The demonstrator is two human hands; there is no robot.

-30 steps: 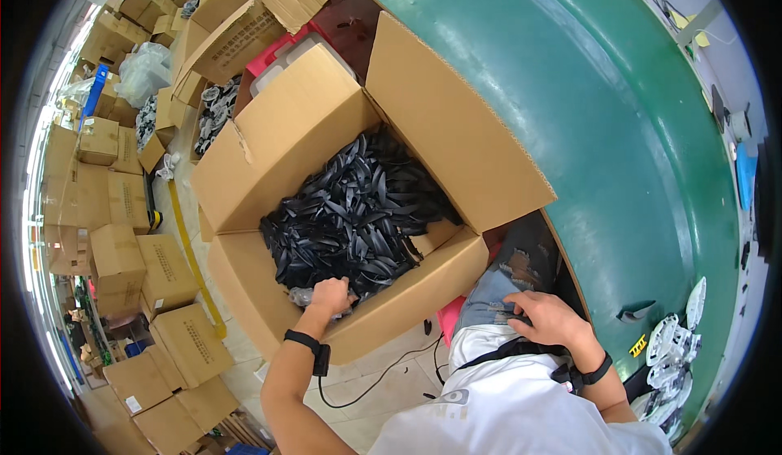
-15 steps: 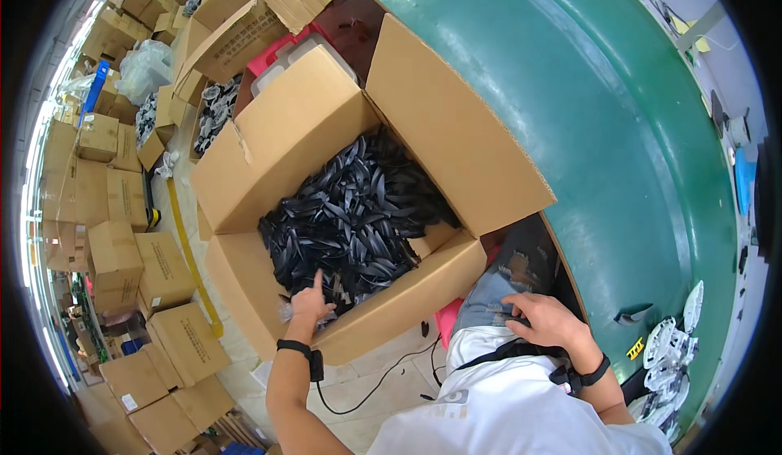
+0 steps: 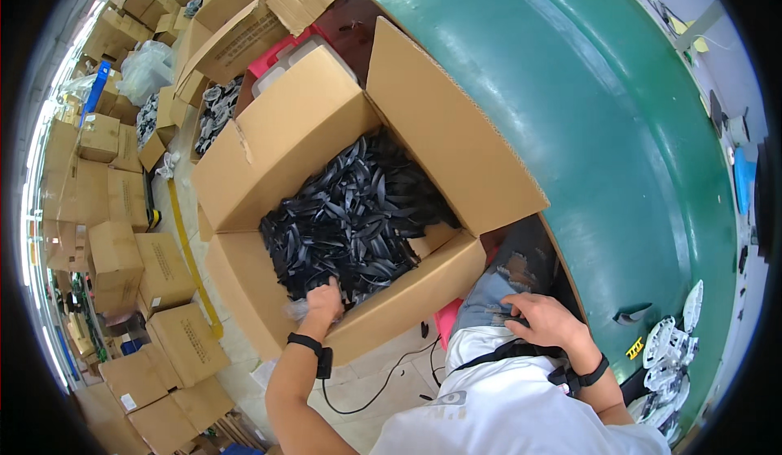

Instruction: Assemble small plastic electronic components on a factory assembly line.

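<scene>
A large cardboard box point(image 3: 415, 292) stands open before me, holding a heap of glossy black curved plastic pieces point(image 3: 350, 211). Inside its near left corner, my left hand point(image 3: 325, 300) reaches down at the edge of the heap. Its fingers are bent together and their tips are hidden, so what they grip cannot be made out. Clear plastic film point(image 3: 296, 309) lies beside that hand. My right hand point(image 3: 544, 318) hovers or rests by my lap, near the green table's edge, with loosely bent fingers apart and nothing in them.
A green table point(image 3: 570, 129) curves along the right, carrying white and silver parts point(image 3: 668, 357), a dark curved piece point(image 3: 632, 315) and a small yellow piece point(image 3: 634, 348). Stacked cartons point(image 3: 114, 259) line the left. A black cable point(image 3: 375, 398) runs from my left wristband across the floor.
My left hand has moved slightly right and its pointing finger has bent down into the black pieces. My right hand stays where it was.
</scene>
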